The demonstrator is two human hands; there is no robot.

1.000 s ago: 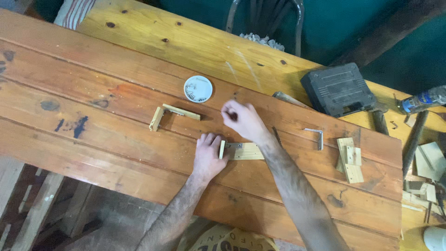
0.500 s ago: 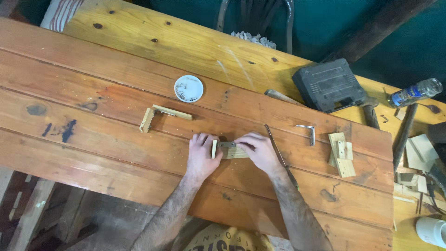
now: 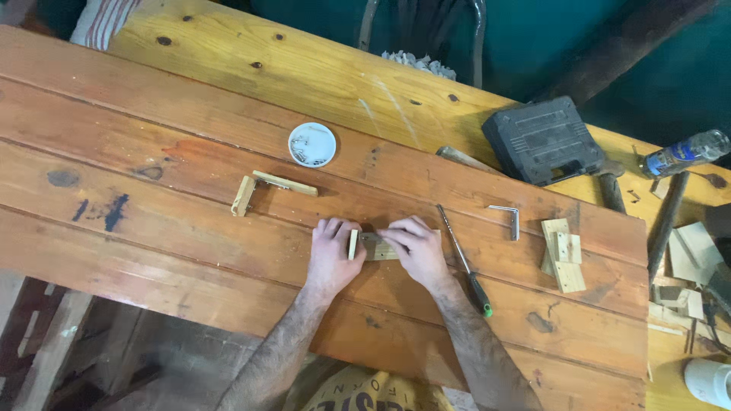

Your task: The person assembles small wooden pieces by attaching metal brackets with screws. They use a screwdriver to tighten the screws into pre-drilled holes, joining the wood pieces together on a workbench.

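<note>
Both my hands rest on a small pale wooden piece [image 3: 371, 247] lying on the reddish plank table [image 3: 152, 228]. My left hand [image 3: 332, 255] lies flat beside its upright end strip, fingers touching it. My right hand [image 3: 415, 250] presses down on the flat part of the piece from the right, fingers curled over it. A screwdriver with a green-tipped black handle [image 3: 466, 262] lies just right of my right hand. An L-shaped pair of joined wooden strips [image 3: 266, 189] lies up and to the left.
A white round lid holding small screws [image 3: 312, 144] sits above the hands. A metal hex key [image 3: 509, 218] and a stack of small wooden blocks [image 3: 562, 253] lie to the right. A black tool case [image 3: 542, 139], a hammer [image 3: 609, 188] and a plastic bottle [image 3: 684, 153] sit at the far right.
My right hand came down from above the piece and now presses on it. A screwdriver now lies on the table beside that hand. My left hand stayed in place.
</note>
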